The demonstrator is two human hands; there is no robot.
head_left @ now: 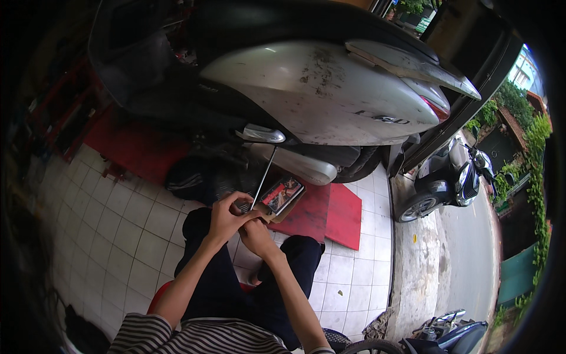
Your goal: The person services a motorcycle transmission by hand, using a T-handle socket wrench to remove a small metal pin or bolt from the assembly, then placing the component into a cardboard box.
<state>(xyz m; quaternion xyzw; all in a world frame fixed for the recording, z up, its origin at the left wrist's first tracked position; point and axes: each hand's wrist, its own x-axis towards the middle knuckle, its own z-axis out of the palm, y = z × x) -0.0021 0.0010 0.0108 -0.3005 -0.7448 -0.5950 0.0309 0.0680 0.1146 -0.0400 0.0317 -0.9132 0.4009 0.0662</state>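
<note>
Left hand (pixel 226 217), right hand (pixel 258 238): joined at metal rod (pixel 264 177), grip indeterminable. Silver scooter (pixel 312 88) parked ahead; printed box (pixel 283 195), red mat (pixel 346 217) placed nearby.

The one view looks down and ahead from the person's head, over the striped shirt (pixel 230 335). The left hand (pixel 227 216) and right hand (pixel 257 237) are near, just below the middle, and the big scooter (pixel 283 88) fills the top. The view is so wide that floor (pixel 138 239) lines bend and the street (pixel 469 248) shows at the right.
</note>
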